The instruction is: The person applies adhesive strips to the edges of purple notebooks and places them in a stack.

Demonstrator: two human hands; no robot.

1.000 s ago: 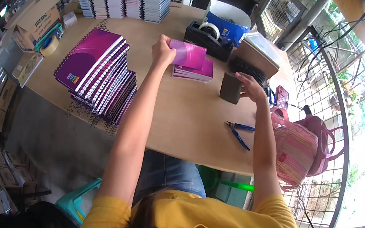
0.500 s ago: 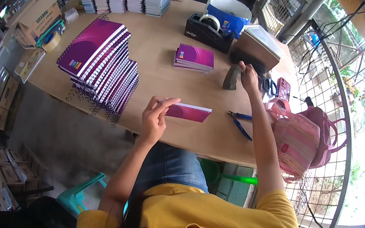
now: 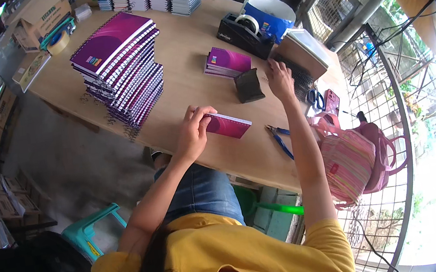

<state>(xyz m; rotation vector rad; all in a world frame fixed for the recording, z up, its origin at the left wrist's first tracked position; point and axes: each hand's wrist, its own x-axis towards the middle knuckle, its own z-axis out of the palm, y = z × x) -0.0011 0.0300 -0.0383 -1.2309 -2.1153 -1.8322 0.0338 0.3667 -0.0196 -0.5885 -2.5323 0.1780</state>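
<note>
A small purple spiral notebook (image 3: 230, 126) is tilted up above the near part of the table, its left end gripped between the thumb and fingers of my left hand (image 3: 195, 130). My right hand (image 3: 281, 82) reaches forward with fingers stretched out at the edge of a pile of black binding coils (image 3: 297, 74). Nothing shows in it. Just left of that hand a dark grey block-like piece (image 3: 249, 87) rests on the table. Behind it lies a short stack of small purple notebooks (image 3: 228, 60).
At left rises a tall stack of larger purple spiral notebooks (image 3: 118, 66). Blue-handled pliers (image 3: 281, 142), scissors (image 3: 316, 100), a phone (image 3: 332, 101) and a pink bag (image 3: 349, 163) line the right side. A black tape dispenser (image 3: 243, 35) stands farther back.
The dark grey piece has moved left from beside my right hand and now rests apart from it. My right hand has shifted slightly left and forward. My left hand still holds the small notebook.
</note>
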